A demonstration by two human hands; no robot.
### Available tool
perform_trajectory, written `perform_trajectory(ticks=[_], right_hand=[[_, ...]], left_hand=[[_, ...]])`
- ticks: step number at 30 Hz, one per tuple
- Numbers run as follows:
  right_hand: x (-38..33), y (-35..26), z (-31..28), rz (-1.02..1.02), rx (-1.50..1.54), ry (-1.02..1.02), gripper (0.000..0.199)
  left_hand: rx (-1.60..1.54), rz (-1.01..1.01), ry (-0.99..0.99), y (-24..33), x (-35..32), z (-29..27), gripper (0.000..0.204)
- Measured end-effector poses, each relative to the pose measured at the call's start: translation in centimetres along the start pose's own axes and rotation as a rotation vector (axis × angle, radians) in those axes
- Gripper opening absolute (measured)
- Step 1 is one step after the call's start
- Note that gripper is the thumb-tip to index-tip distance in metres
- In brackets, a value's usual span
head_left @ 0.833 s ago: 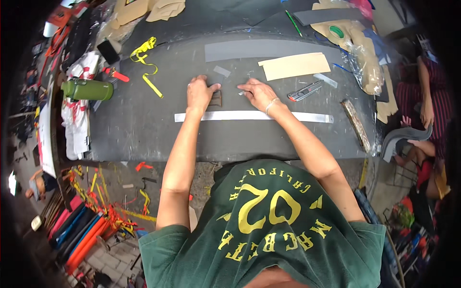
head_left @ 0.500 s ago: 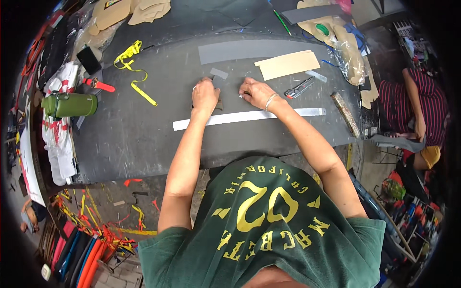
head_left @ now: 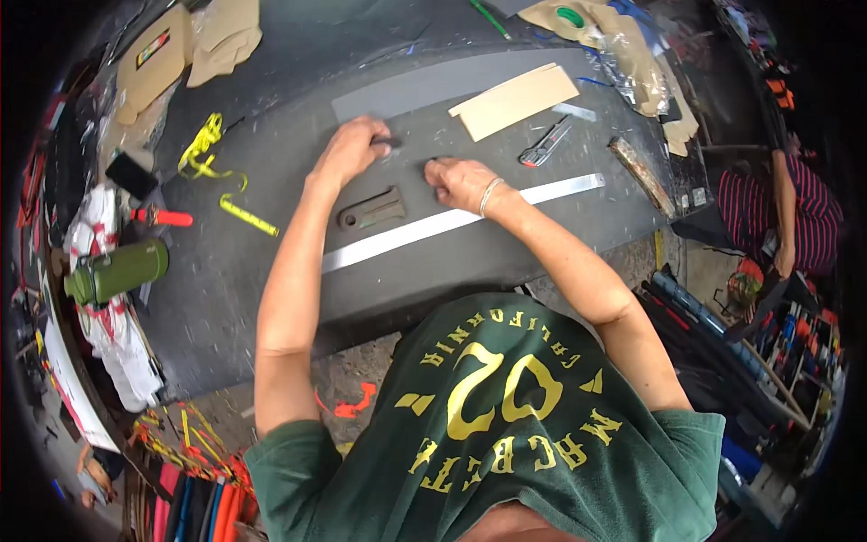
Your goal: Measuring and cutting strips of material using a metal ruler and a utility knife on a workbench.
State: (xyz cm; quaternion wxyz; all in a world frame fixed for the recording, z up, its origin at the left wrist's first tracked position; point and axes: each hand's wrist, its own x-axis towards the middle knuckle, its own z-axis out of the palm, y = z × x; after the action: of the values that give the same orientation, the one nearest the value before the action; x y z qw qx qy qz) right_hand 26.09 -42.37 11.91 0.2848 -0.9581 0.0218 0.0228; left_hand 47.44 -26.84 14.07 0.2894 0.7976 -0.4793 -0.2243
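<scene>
My left hand [head_left: 350, 149] is over the dark work table, its fingers pinched on a small dark grey piece [head_left: 388, 143] that is blurred. My right hand [head_left: 462, 184] is a little to the right and nearer, fingers curled together; what they hold, if anything, is hidden. Between my forearms lies a dark brown-grey metal tool [head_left: 372, 210] with a round hole at one end. A long steel ruler [head_left: 388, 240] lies slantwise on the near side, passing by my right wrist. To the right of that hand is a utility knife [head_left: 545, 143].
Beige board strips [head_left: 515, 101] lie over a long grey strip [head_left: 406, 87]. On the left are a yellow tape measure [head_left: 248, 215], a phone [head_left: 132, 174], a red wristwatch [head_left: 163, 217] and a green bottle [head_left: 122, 271]. A worn bar [head_left: 641, 177] is on the right, near another person [head_left: 808, 212].
My left hand has moved up and left, away from the metal tool, which now shows. The small grey strip that lay free is now at its fingertips. The view has shifted and turned.
</scene>
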Motion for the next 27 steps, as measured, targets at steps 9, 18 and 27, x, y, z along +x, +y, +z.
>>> perform_trajectory(ticks=[9, 18, 27], right_hand=[[-7.5, 7.6, -6.4, 0.426, 0.225, 0.378, 0.015], [-15.1, 16.2, -8.8, 0.683, -0.061, 0.618, 0.04], [-17.4, 7.4, -2.3, 0.574, 0.076, 0.798, 0.027]], left_hand=[[0.235, -0.036, -0.07, 0.3, 0.6, 1.0, 0.047], [0.246, -0.139, -0.193, 0.8, 0.9, 1.0, 0.045], [-0.538, -0.473, -0.325, -2.2, 6.8, -1.2, 0.08]])
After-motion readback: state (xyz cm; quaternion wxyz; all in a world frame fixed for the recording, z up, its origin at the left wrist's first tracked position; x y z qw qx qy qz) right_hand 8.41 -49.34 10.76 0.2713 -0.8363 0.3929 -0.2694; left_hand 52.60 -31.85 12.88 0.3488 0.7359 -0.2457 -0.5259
